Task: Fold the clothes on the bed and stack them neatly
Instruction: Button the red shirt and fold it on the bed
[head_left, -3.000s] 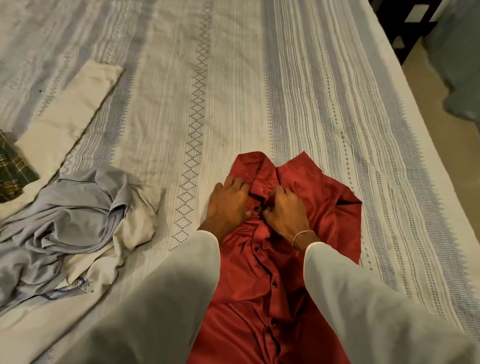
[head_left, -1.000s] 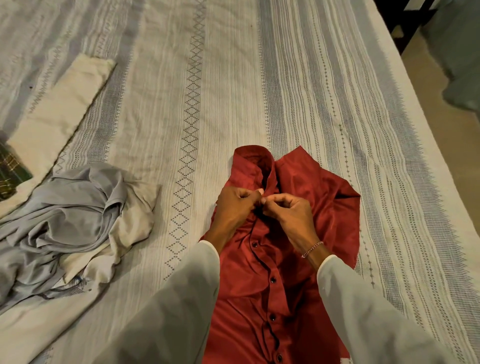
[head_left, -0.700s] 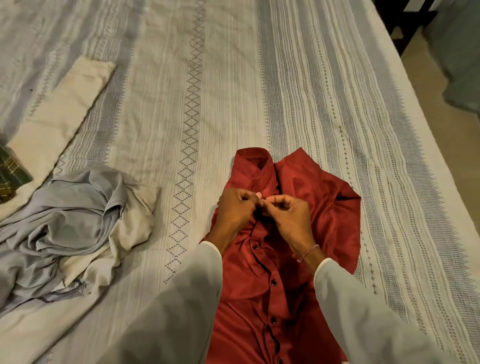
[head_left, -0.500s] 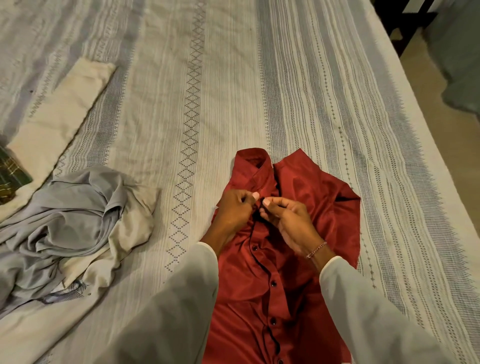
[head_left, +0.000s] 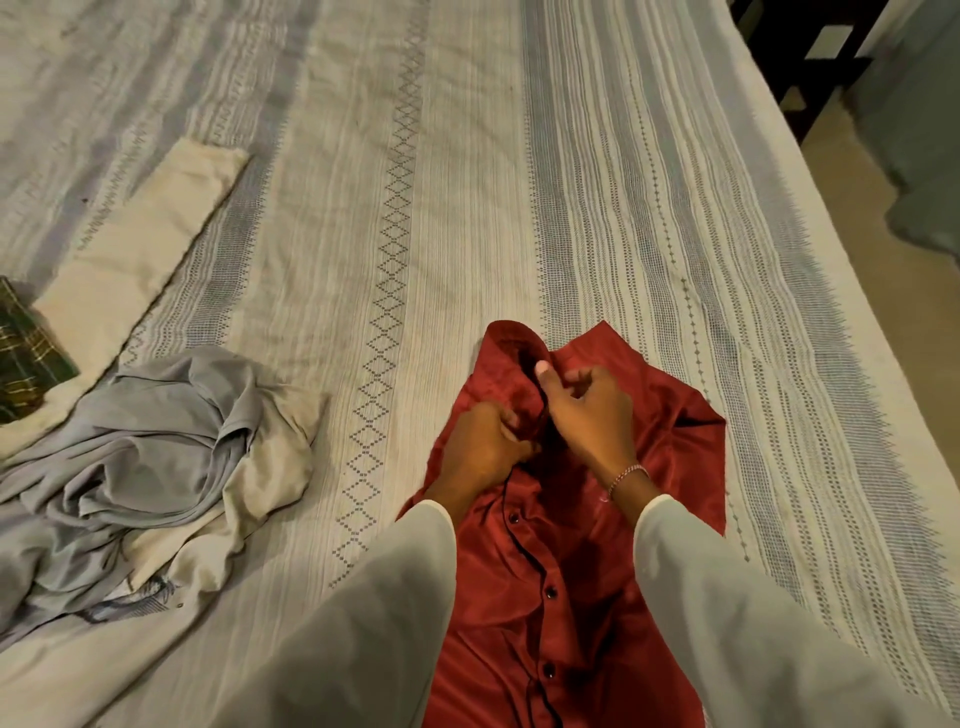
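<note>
Left hand (head_left: 485, 449) and right hand (head_left: 589, 415) both pinch the red shirt (head_left: 524, 597) collar beneath them.

Layout on bed (head_left: 467, 156), head view.
Buttoned shirt (head_left: 545, 571) lies near right; both hands, left hand (head_left: 485, 449) and right hand (head_left: 589, 415), on its collar. Crumpled garment heap (head_left: 150, 457) to left; flat folded cloth (head_left: 140, 244) behind heap; checked fabric (head_left: 26, 358) at far-left edge.

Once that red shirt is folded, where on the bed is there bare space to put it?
Bare bedspread lies beyond the red shirt and between it and the grey heap. The left is crowded: heap, cream cloth, green plaid piece.
</note>
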